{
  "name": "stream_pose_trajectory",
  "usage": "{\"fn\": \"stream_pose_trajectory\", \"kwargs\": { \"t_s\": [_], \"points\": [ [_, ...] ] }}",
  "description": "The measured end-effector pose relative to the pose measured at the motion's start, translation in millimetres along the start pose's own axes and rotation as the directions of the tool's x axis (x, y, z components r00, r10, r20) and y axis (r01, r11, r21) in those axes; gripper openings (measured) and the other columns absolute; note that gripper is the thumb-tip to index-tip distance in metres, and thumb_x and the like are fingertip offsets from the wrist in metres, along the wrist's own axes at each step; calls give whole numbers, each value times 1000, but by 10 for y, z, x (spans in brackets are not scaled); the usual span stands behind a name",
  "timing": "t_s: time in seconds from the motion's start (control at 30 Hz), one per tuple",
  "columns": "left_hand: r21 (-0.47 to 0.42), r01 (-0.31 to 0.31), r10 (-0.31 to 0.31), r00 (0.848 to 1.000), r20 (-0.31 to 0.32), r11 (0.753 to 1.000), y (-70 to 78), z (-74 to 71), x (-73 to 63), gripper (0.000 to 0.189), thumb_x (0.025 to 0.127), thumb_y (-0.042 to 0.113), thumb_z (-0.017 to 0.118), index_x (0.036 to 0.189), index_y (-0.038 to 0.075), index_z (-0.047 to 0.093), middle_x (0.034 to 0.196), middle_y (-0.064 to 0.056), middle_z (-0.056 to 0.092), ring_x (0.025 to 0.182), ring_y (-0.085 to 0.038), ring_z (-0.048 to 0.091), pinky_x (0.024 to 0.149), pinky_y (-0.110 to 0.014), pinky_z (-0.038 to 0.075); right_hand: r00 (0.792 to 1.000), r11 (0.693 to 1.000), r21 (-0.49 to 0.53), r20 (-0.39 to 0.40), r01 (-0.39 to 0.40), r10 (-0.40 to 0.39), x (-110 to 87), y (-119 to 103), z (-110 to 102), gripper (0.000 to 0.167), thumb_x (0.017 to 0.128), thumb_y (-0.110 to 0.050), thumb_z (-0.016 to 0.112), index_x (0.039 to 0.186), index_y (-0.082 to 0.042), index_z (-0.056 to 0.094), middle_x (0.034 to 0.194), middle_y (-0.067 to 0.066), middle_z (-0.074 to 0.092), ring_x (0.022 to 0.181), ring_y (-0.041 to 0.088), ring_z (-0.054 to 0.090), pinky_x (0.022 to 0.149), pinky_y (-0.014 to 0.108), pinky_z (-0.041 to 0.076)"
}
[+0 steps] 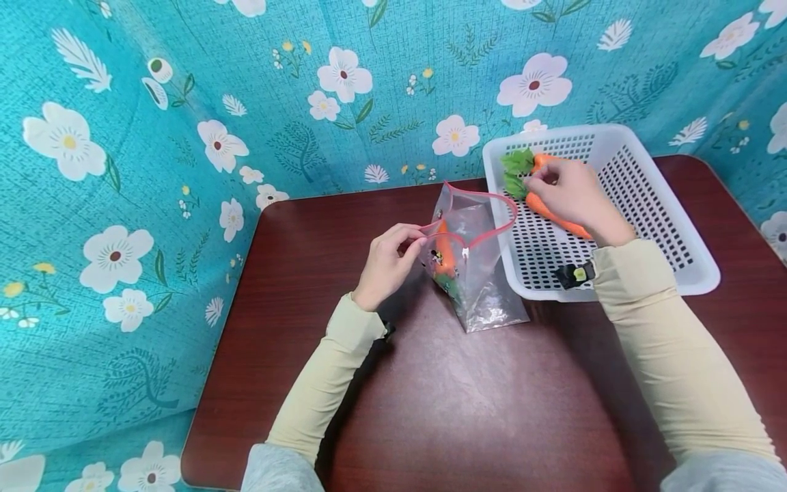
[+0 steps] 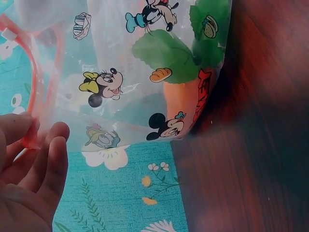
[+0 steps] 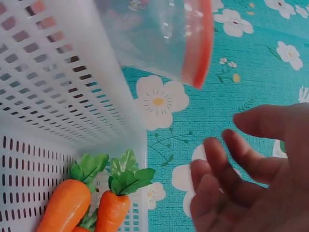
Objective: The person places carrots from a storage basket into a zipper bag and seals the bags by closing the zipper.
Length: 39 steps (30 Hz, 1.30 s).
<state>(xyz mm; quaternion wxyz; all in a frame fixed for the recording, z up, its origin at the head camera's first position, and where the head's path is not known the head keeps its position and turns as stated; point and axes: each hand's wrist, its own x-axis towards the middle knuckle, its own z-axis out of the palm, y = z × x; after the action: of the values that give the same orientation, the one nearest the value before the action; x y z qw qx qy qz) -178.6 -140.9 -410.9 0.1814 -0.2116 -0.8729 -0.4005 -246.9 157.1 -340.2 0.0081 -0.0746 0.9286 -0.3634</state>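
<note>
My left hand [image 1: 389, 263] pinches the red-edged rim of a clear zip bag [image 1: 492, 301] printed with cartoon characters. The bag stands on the table with its mouth spread wide. Inside it is an orange carrot [image 2: 181, 101], its green leaves [image 2: 164, 55] pressed near the printed wall. Over the white basket [image 1: 701, 263] hovers my right hand [image 1: 574, 195], fingers loosely bent and holding nothing. Below that hand, carrots with green tops lie in the basket; the right wrist view has one carrot [image 3: 67, 205], another carrot [image 3: 112, 212] beside it, and part of a third.
The perforated basket stands at the table's back right, right beside the bag. A dark reddish-brown table [image 1: 295, 273] lies under everything. Behind it hangs a turquoise flowered cloth [image 1: 258, 89]. A small black device [image 1: 574, 275] is at my right wrist.
</note>
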Motion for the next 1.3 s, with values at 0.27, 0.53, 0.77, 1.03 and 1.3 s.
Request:
{"fn": "stream_pose_trajectory", "kwargs": {
  "t_s": [0.27, 0.53, 0.77, 1.03, 1.3],
  "points": [
    [-2, 7, -7, 1000, 13, 1000, 9, 11, 10, 14, 95, 16, 62, 103, 8, 69, 104, -5, 68, 82, -10, 60, 65, -23, 51, 996, 995, 77, -59, -62, 67, 99, 51, -51, 40, 97, -35, 48, 121, -3, 54, 116, 15, 57, 87, 22, 51, 66, 28, 41],
    [-13, 22, -22, 1000, 15, 1000, 18, 17, 14, 14, 95, 16, 60, 102, 8, 69, 108, -8, 67, 84, -11, 62, 66, -26, 53, 992, 988, 98, -26, -117, 120, 233, 156, 10, 45, 97, -35, 49, 129, -3, 49, 126, 17, 52, 97, 25, 49, 72, 30, 41],
    [-17, 21, -21, 1000, 19, 1000, 24, 10, 10, 13, 95, 15, 60, 102, 8, 68, 110, -12, 67, 86, -12, 63, 66, -24, 52, 989, 985, 90, 14, -147, 146, 326, 230, 59, 50, 98, -34, 48, 137, -2, 44, 135, 21, 48, 110, 33, 49, 84, 42, 44],
    [-20, 19, -18, 1000, 24, 1000, 40, -5, 11, 13, 95, 15, 61, 102, 7, 68, 110, -12, 67, 86, -13, 64, 67, -23, 53, 985, 987, 40, 83, -157, 154, 441, 352, 96, 54, 99, -31, 47, 142, 1, 37, 144, 27, 39, 122, 43, 44, 98, 57, 40],
    [-21, 12, -11, 1000, 19, 1000, 35, -14, 16, 13, 95, 15, 61, 102, 7, 68, 108, -10, 67, 87, -13, 64, 66, -22, 52, 981, 987, -70, 119, -145, 152, 545, 483, 140, 57, 98, -28, 51, 143, 3, 35, 144, 29, 39, 128, 46, 40, 102, 60, 35]
  ]
}}
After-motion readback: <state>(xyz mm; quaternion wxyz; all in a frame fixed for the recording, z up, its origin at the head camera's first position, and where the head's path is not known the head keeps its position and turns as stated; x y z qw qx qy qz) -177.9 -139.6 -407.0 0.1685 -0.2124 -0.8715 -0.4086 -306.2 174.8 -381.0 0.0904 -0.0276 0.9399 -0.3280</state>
